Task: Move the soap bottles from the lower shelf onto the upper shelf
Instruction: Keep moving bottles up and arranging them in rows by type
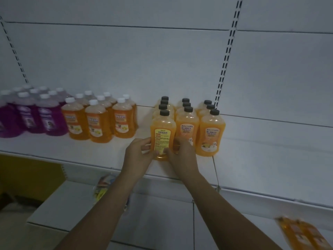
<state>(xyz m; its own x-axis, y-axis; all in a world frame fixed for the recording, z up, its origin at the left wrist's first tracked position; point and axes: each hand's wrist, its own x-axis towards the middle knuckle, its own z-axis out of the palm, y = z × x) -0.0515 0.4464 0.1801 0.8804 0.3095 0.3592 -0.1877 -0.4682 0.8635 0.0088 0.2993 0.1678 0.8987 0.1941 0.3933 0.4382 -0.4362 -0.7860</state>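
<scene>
An orange soap bottle (163,134) with a black cap and yellow label stands at the front of the upper shelf (90,150). My left hand (139,156) grips its lower left side and my right hand (180,153) grips its lower right side. Behind and to the right of it stand several more black-capped orange bottles (210,134) in three rows. On the lower shelf (162,222) at the far right lie more orange bottles (302,233), blurred.
White-capped orange bottles (98,121) and purple bottles (28,116) stand at the left of the upper shelf. A colourful packet (102,188) lies on the lower shelf under my left arm. A yellow panel (30,175) is at lower left. A slotted upright (227,56) runs up the back wall.
</scene>
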